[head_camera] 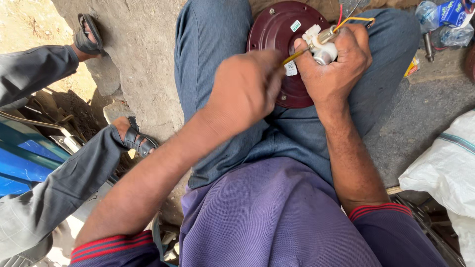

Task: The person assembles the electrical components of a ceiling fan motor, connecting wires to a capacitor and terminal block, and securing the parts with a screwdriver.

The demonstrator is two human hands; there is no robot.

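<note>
A round maroon motor housing (277, 29) rests on my lap, between my knees. My right hand (336, 62) grips a small white plastic connector block (319, 44) over the housing, with yellow and red wires (354, 20) running up from it. My left hand (245, 89) is closed around a thin yellow-tipped tool or wire (292, 58) whose tip touches the white block. Most of that thin piece is hidden inside my fist.
Another person's grey-trousered legs (59, 188) and black sandals (138, 141) are at the left, on rough concrete. Blue metal (20, 163) sits at the far left. A white woven sack (445, 168) lies at the right. Plastic packets and a bolt (440, 24) lie top right.
</note>
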